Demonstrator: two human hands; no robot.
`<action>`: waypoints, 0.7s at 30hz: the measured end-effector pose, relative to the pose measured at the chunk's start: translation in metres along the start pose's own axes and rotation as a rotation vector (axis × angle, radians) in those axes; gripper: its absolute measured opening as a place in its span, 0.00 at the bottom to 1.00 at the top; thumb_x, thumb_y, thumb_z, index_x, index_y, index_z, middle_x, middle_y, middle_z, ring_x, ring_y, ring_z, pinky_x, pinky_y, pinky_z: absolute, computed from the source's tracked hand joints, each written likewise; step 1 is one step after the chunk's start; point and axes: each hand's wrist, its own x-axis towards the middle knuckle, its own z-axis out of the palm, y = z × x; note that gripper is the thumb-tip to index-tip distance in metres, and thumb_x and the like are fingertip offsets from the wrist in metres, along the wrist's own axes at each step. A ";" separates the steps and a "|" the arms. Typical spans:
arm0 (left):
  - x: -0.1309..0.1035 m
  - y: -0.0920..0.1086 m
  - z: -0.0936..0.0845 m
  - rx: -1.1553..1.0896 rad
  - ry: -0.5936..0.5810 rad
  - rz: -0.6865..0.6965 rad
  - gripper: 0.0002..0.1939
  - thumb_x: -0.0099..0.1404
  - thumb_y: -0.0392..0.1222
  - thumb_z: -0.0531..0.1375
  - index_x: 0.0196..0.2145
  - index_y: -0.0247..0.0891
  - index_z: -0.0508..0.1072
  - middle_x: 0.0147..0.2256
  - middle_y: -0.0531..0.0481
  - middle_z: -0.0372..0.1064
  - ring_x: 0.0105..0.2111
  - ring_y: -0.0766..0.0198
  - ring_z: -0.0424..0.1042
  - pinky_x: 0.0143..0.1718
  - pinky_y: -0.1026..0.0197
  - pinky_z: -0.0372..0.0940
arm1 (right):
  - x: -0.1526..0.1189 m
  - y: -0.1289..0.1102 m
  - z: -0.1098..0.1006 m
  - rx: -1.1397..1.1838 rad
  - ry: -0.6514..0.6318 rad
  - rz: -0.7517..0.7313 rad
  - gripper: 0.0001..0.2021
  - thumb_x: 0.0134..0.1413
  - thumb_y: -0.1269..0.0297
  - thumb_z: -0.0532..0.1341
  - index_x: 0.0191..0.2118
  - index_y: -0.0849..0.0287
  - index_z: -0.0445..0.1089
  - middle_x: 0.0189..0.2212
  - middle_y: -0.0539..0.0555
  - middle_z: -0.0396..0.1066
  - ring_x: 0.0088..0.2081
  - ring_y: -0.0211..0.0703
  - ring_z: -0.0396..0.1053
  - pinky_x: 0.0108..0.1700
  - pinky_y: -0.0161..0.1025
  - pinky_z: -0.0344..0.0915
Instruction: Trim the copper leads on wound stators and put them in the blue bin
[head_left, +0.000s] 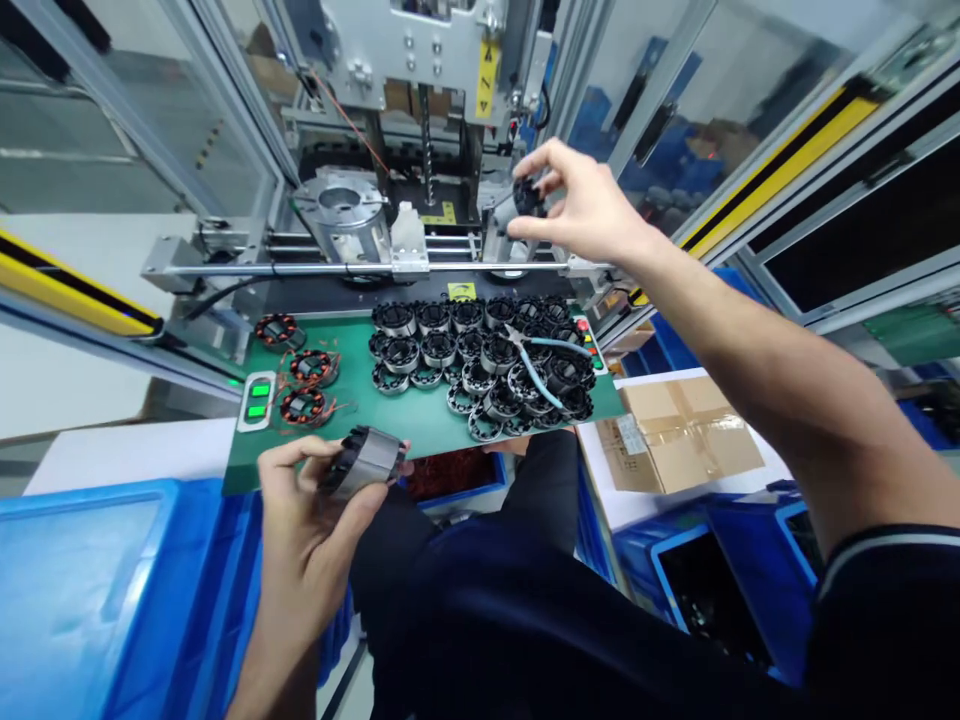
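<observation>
Left grip (319,535): one core (369,460). Right grip (581,200): one dark part (527,197). Beyond left grip: three copper-wound rings (315,368), two green buttons (259,391). Between grips: one pliers (524,347) atop bare cores (400,364), over twenty, overlapping, exact tally unclear. Nearer than right grip: one cardboard box (667,435).

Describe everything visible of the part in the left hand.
The part is a short, thick cylinder with a grey, metallic-looking outer band and black, plastic-looking, toothed edges at both ends. It is tipped on its side, held between the thumb and fingers of the left hand, near the close edge of the green tabletop. Its inside is hidden from this view.
</observation>
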 end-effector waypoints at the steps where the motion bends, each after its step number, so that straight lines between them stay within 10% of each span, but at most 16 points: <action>1: 0.005 -0.006 -0.001 -0.046 0.032 -0.034 0.35 0.55 0.44 0.78 0.54 0.48 0.65 0.46 0.50 0.72 0.40 0.58 0.81 0.40 0.59 0.79 | 0.018 0.013 -0.012 -0.101 0.046 0.013 0.28 0.47 0.47 0.76 0.54 0.38 0.71 0.47 0.48 0.78 0.56 0.56 0.69 0.46 0.51 0.76; 10: 0.028 -0.052 -0.018 -0.328 0.186 -0.367 0.33 0.49 0.52 0.81 0.48 0.40 0.77 0.45 0.46 0.82 0.47 0.46 0.84 0.39 0.60 0.81 | 0.107 0.089 -0.031 -0.726 0.018 0.087 0.34 0.50 0.56 0.76 0.61 0.58 0.69 0.58 0.60 0.74 0.59 0.56 0.70 0.66 0.59 0.64; 21: 0.036 -0.015 0.012 -0.563 0.065 -0.364 0.37 0.51 0.63 0.78 0.50 0.39 0.77 0.46 0.42 0.82 0.46 0.46 0.84 0.40 0.58 0.80 | 0.135 0.096 -0.047 -0.895 -0.231 0.054 0.31 0.53 0.43 0.67 0.54 0.64 0.80 0.48 0.59 0.82 0.53 0.47 0.79 0.59 0.44 0.66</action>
